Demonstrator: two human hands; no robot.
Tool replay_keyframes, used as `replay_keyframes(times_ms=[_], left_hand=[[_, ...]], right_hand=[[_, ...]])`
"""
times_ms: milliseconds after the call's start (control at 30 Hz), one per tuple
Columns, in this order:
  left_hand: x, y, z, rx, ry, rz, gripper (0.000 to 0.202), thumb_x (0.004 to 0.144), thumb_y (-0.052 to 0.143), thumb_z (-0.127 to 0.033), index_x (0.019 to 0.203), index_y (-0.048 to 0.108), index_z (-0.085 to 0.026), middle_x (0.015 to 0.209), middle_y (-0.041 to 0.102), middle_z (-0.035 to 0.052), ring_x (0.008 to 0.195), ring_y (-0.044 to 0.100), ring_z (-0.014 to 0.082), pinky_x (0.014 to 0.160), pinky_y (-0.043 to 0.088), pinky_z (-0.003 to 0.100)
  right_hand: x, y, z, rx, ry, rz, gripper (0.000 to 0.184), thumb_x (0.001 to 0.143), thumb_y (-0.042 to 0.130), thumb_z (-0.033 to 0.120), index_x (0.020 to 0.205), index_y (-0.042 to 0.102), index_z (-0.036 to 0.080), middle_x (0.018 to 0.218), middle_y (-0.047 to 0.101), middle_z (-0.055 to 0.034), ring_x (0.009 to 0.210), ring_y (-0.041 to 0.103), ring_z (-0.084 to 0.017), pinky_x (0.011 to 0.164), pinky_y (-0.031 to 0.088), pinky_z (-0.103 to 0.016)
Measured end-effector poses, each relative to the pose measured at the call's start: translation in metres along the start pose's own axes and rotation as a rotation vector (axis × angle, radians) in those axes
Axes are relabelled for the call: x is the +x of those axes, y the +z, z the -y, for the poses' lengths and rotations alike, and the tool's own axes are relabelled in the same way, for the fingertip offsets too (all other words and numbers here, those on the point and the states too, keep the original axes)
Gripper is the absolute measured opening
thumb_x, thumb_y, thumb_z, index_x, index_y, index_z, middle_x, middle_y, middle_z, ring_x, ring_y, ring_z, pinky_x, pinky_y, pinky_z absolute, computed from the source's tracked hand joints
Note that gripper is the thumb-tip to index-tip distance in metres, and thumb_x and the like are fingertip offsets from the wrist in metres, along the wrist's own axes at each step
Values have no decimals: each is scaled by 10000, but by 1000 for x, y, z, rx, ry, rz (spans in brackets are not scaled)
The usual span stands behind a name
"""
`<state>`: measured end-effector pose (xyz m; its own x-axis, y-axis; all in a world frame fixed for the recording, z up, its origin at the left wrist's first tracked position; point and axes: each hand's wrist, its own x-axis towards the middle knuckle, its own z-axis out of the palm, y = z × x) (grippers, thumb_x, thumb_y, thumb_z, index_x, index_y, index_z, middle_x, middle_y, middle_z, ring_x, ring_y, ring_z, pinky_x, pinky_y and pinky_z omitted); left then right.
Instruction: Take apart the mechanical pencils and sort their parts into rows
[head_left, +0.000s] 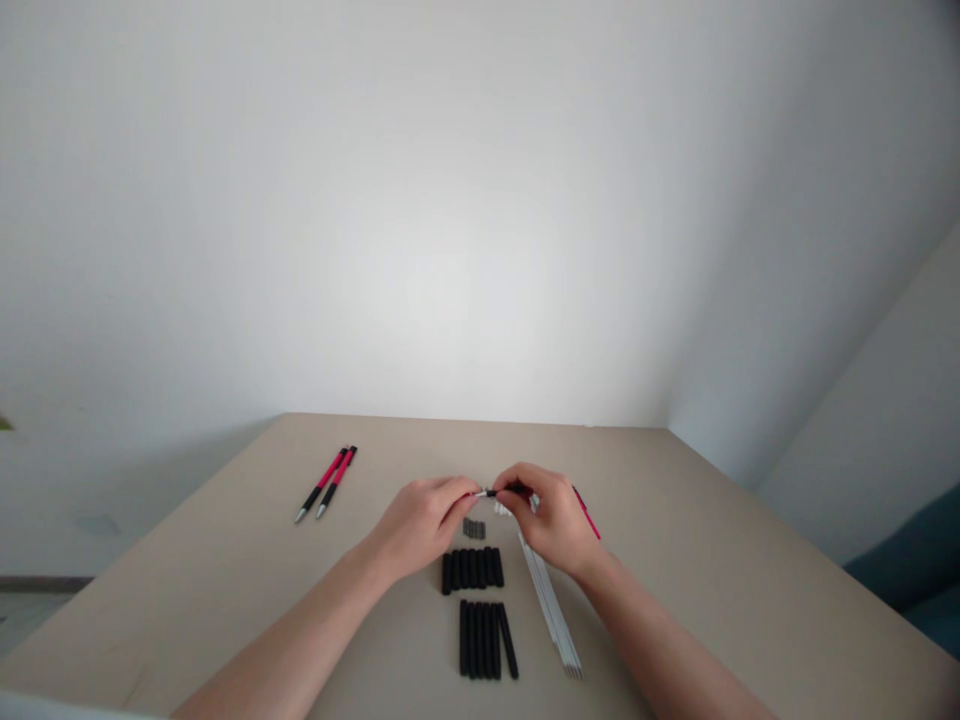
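My left hand (424, 520) pinches a thin white piece, probably a pen part, whose end shows between the fingertips. Facing it, my right hand (544, 510) has its fingers closed on a small black pen part (492, 492). The two parts meet or nearly meet between my hands; whether they are joined I cannot tell. Small grey springs (474, 528) lie beneath my left fingertips. Tiny white pieces (502, 508) are partly hidden by my right hand. White pen refills (551, 605) lie in a bundle under my right wrist.
Two red and black pens (336, 483) with silver tips lie at the left of the beige table (247, 580). A row of short black tubes (472, 570) and a row of longer ones (484, 640) lie nearer. A red and black piece (587, 514) shows beyond my right hand.
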<state>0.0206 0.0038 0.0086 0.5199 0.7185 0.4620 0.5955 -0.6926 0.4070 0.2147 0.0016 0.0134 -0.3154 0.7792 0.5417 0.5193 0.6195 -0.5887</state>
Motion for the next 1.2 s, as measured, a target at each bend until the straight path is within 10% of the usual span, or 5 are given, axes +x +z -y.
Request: replay_keyframes(times_ms=[267, 567, 1200], left_hand=[[0, -4, 1, 149, -128, -21, 207, 916, 324, -214, 815, 505, -204, 692, 604, 5, 605, 550, 143, 574, 373, 238], [0, 0, 8, 192, -238, 54, 176, 887, 358, -178, 768, 486, -203, 674, 611, 19, 623, 584, 167, 575, 364, 250], [-1, 3, 4, 104, -203, 176, 232, 889, 356, -215, 743, 534, -195, 645, 618, 22, 576, 559, 149, 544, 338, 236]], right_hand=[[1, -2, -9, -72, 111, -94, 242, 836, 381, 128, 864, 616, 179, 801, 649, -39, 766, 601, -159, 686, 427, -261], [-4, 8, -3, -215, 177, 239, 120, 757, 604, 261, 830, 688, 218, 730, 688, -24, 651, 604, -163, 614, 419, -250], [0, 16, -8, -404, 254, 404, 182, 742, 629, 356, 860, 735, 266, 777, 720, -26, 746, 646, -192, 688, 428, -253]])
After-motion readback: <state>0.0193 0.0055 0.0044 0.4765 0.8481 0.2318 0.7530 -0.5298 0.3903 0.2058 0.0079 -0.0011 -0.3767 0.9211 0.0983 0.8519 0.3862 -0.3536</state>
